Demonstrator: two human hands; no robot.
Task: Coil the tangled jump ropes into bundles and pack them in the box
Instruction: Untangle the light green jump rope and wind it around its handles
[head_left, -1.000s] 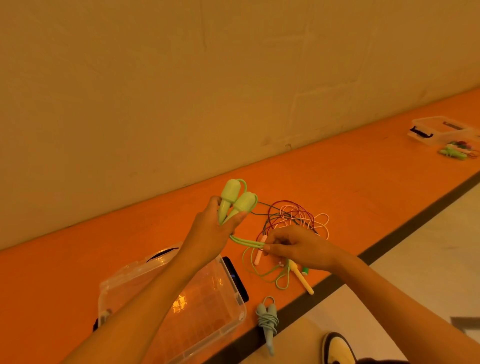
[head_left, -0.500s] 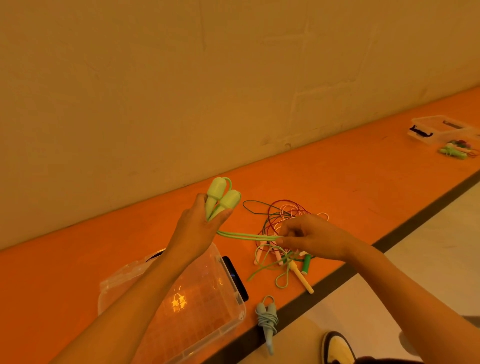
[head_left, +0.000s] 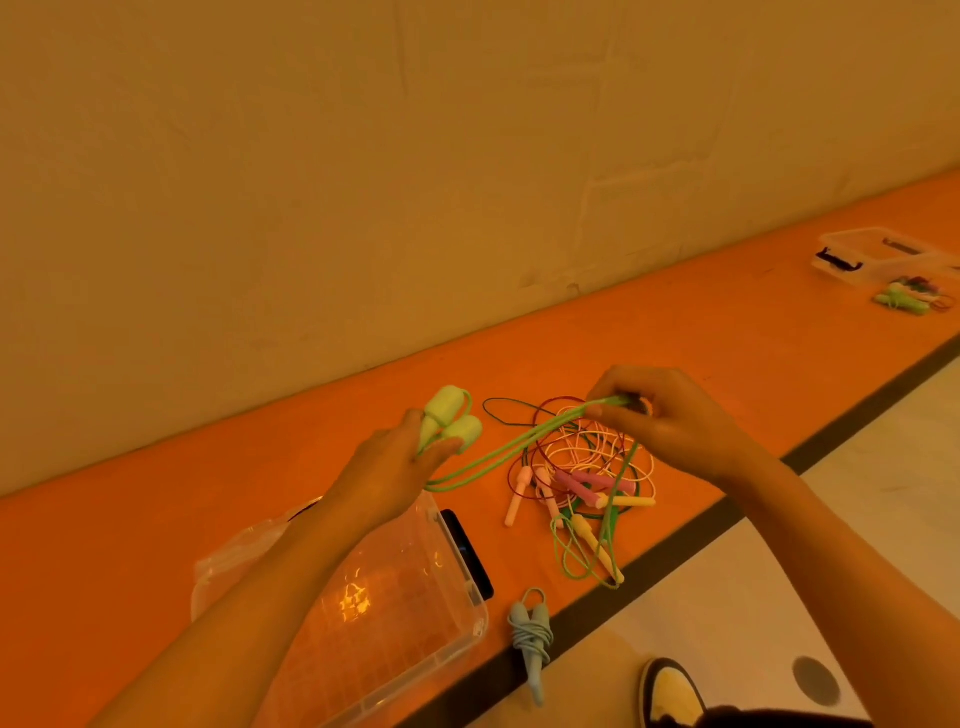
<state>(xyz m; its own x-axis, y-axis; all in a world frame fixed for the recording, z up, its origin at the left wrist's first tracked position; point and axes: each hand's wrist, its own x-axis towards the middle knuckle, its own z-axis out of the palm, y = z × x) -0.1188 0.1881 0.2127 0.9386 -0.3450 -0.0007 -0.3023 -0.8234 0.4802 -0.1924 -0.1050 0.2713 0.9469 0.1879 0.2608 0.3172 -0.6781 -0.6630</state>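
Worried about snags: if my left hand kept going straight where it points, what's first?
Likely the wall, past bare orange ledge; the left hand, gripping green handles, aims left of the rope tangle. Depth unclear.

green rope (head_left: 498, 456): taut (handles (head_left: 453, 418) paired) | tangle (head_left: 582, 462): beside clear box (head_left: 389, 629)

A long orange tabletop (head_left: 727, 322) runs from lower left to upper right, set against a plain beige plaster wall (head_left: 363, 156) marked with faint cracks and patches. A dark grey strip (head_left: 872, 402) edges the tabletop's near side. Past that edge lies a pale floor (head_left: 831, 545) with a round dark spot (head_left: 816, 680) on it. At the bottom edge, the toe of a black-and-white shoe (head_left: 670, 691) rests on the floor, near the spot.
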